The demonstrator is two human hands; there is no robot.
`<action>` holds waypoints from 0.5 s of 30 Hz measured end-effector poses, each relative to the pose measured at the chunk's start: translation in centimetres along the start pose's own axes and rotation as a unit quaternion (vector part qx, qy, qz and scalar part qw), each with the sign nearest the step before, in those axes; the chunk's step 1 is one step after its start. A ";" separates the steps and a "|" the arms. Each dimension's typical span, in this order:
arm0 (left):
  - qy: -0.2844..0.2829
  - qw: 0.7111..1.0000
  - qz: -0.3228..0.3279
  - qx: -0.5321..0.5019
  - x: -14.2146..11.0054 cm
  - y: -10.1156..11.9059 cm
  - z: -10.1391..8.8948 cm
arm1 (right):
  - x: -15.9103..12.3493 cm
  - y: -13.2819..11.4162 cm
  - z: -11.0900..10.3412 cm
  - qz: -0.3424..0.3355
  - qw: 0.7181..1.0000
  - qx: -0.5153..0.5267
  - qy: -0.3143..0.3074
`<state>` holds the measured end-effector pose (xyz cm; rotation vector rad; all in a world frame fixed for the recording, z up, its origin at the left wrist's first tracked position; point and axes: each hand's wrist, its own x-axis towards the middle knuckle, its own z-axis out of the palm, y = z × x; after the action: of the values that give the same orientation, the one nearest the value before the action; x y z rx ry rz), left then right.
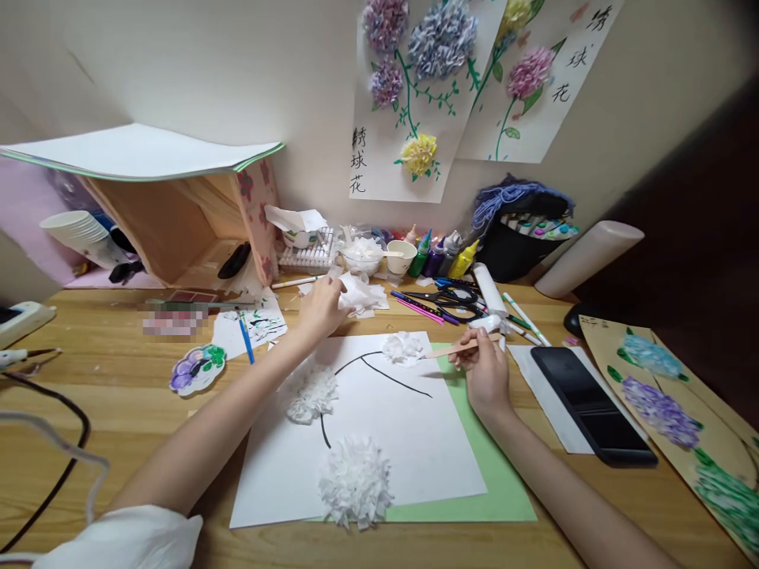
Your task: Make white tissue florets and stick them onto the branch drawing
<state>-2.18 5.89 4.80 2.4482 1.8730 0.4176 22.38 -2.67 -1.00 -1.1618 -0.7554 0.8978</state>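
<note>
Currently, left hand: your left hand (325,307) is at the near left edge of the loose white tissue pieces (363,294), fingers curled inward; whether they pinch a piece, you cannot tell from this angle.
Right hand: your right hand (489,378) has its fingers closed around the wooden stick (456,346), whose tip points left to the edge of the small white flower (403,348); contact there is unclear.
Tissue: it looks thin, light and soft, likely to crumple, tear or cling together; pinch a single piece by a corner, with little pressure.
Stick: it seems light, flat and fairly stiff; hold it toward the outer end, as you do, and keep the tip free.
Flowers: the small one lies near the top of the white sheet (415,450), the left flower (312,393) below your forearm's far end, the large flower (356,482) at the near edge. Their ruffles look fragile, so avoid pressing them.
Sheet: it rests over green paper (495,466) and probably slides easily; steady it by a bare margin.
</note>
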 end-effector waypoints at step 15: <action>0.066 0.995 -0.013 -0.079 -0.5 1.1 -1.4 | -0.1 -1.1 -0.4 -0.026 1.000 0.009 -0.011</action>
<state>-1.58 4.91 6.25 2.3437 1.8386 0.7128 22.88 -3.09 -0.01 -1.1121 -0.7909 0.8734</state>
